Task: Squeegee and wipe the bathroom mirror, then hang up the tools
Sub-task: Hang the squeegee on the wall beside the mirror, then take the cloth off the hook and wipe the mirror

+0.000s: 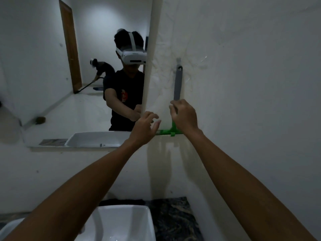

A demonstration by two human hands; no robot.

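Observation:
The mirror (52,75) fills the left half of the wall, with a white right edge (150,49). To its right a squeegee hangs from a wall hook (178,60) by the loop of its grey handle (178,84). Its green head (169,131) points down. My right hand (185,115) is curled around the lower handle, just above the green head. My left hand (145,129) hovers at the left end of the green blade, fingers spread and holding nothing. I cannot tell whether the pale wrinkled patch (162,103) beside the handle is a cloth or the wall's surface.
A white basin (121,221) sits below, on a dark marbled counter (173,216). The mirror reflects me with a headset, a wooden door, and a second person bent over with a long-handled tool. Bare white wall (251,84) stretches to the right.

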